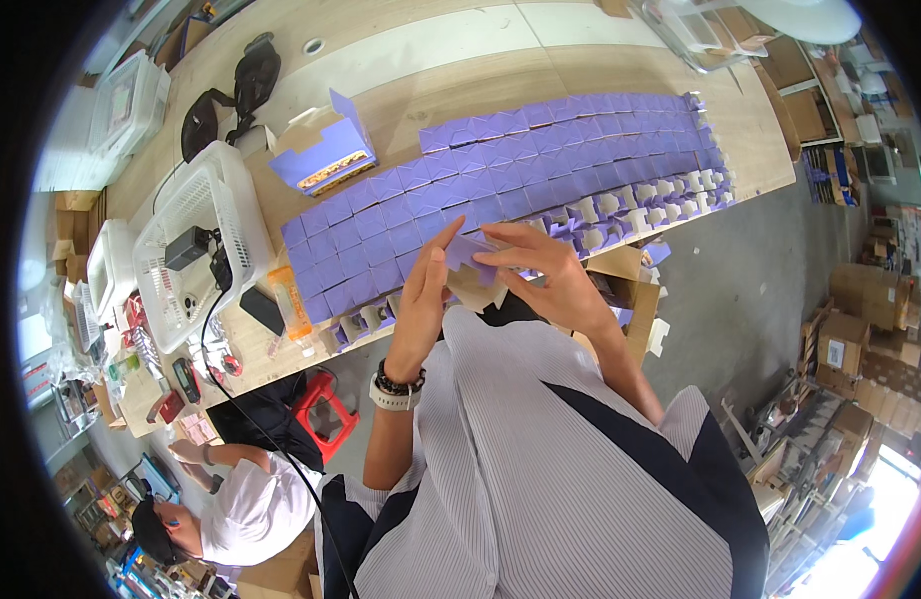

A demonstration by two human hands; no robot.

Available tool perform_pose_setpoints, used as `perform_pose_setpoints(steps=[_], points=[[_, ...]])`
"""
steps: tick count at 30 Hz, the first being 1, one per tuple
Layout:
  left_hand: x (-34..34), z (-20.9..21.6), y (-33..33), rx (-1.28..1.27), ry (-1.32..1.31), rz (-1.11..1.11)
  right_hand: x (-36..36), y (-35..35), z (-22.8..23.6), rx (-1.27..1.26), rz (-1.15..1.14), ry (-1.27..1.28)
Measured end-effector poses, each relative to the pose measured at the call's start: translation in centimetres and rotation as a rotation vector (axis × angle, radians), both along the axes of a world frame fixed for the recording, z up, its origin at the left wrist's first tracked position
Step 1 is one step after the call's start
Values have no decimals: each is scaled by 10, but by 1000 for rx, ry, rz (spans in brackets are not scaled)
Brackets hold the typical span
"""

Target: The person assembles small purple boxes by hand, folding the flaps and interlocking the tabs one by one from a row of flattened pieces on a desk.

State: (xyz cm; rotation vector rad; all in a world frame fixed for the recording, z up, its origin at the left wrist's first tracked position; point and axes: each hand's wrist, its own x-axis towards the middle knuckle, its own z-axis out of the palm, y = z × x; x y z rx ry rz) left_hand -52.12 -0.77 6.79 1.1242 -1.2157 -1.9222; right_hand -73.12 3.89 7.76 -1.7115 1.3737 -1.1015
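Between my two hands is a small purple folding carton [472, 252], with its pale inner flaps showing on the near side. My left hand [421, 297] holds its left side, fingers long and nearly straight. From the right, my right hand [552, 275] has its thumb and fingertips on the carton's upper edge and flap. Just beyond my hands, rows of purple cartons [459, 178] stand packed close together on the wooden table. Along the table's near edge, several more cartons [620, 222] have their pale flaps sticking out.
A purple display box [326, 160] stands behind the rows. To the left are a white plastic basket [253, 200], an orange-labelled bottle [289, 299] and a dark phone-like slab [262, 310]. A cardboard box [635, 304] sits below the edge. A co-worker [246, 499] is lower left, near a red stool [326, 417].
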Motion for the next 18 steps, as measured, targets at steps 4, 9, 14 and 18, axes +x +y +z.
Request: perform_pose_setpoints(steps=[4,9,14,18], points=[[3,7,3,86,119,10,5,4,14,48,30,40],[10,10,1,21,67,-68,8,7,12,166,36,-36],[4,-5,4,-65,-79,-41,27,7,5,82,-22,-134],[7,2,5,106,84,45,27,10,7,15,40,-199]])
